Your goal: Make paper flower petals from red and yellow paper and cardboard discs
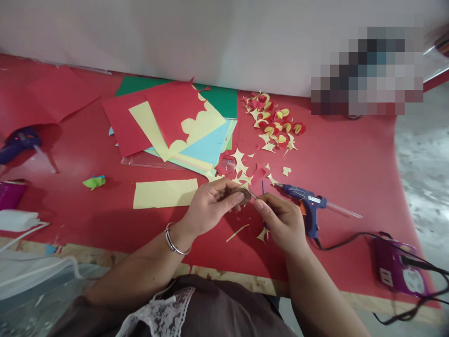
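Note:
My left hand [220, 201] is closed with thumb and fingers on a small round grey-brown piece [246, 194], whose exact kind I cannot make out. My right hand [278, 217] pinches the end of a thin greyish stick [252, 194], which reaches toward the round piece. Both hands are close together above the red tabletop [217, 252]. Cut yellow and red paper scraps [239, 161] lie just beyond the fingers. A thin blue stick [263, 187] and a yellow scrap [261, 234] lie beside my right hand.
A blue glue gun [307, 199] lies to the right, its cord running by a purple power box [400, 267]. Another glue gun [21, 142] is at the left. Stacked coloured paper [168, 121], small red-yellow paper flowers [277, 124] and a yellow strip [164, 193] lie beyond.

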A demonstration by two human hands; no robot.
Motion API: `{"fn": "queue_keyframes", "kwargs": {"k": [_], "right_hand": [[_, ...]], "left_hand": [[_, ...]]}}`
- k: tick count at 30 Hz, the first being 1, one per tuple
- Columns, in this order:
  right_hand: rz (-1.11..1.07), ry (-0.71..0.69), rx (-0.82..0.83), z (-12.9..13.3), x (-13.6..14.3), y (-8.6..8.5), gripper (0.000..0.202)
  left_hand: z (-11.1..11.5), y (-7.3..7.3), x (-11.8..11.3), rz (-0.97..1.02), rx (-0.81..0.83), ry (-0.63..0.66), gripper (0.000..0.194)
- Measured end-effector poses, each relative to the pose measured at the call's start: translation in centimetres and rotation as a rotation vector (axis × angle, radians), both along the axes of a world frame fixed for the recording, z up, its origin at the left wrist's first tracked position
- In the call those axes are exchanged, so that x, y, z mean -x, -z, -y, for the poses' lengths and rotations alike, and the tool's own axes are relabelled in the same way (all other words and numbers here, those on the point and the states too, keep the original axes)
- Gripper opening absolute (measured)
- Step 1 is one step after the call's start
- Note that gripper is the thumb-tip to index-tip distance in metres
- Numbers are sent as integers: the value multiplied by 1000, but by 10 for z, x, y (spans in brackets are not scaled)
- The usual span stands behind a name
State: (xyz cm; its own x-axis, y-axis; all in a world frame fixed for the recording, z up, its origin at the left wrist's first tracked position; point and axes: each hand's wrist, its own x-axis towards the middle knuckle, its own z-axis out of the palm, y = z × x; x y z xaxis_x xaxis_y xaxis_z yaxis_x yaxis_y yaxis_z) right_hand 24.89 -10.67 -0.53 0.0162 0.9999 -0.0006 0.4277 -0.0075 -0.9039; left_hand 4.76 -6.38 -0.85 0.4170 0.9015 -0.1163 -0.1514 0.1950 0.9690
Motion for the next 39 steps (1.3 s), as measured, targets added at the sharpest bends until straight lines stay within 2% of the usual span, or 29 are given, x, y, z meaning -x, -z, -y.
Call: {"fn": "queue_keyframes", "kwargs": {"k": [21, 29, 39], "right_hand": [[14, -47, 0, 0, -4, -1, 52], [2, -101, 43, 0, -3, -3, 52], [27, -69, 64, -2, -3, 3, 58]], "left_hand": [[-4, -1, 3, 39, 75, 55, 12], [-9, 0, 12, -25, 72, 99, 15], [-12, -6, 12, -99, 34, 114, 20]]}}
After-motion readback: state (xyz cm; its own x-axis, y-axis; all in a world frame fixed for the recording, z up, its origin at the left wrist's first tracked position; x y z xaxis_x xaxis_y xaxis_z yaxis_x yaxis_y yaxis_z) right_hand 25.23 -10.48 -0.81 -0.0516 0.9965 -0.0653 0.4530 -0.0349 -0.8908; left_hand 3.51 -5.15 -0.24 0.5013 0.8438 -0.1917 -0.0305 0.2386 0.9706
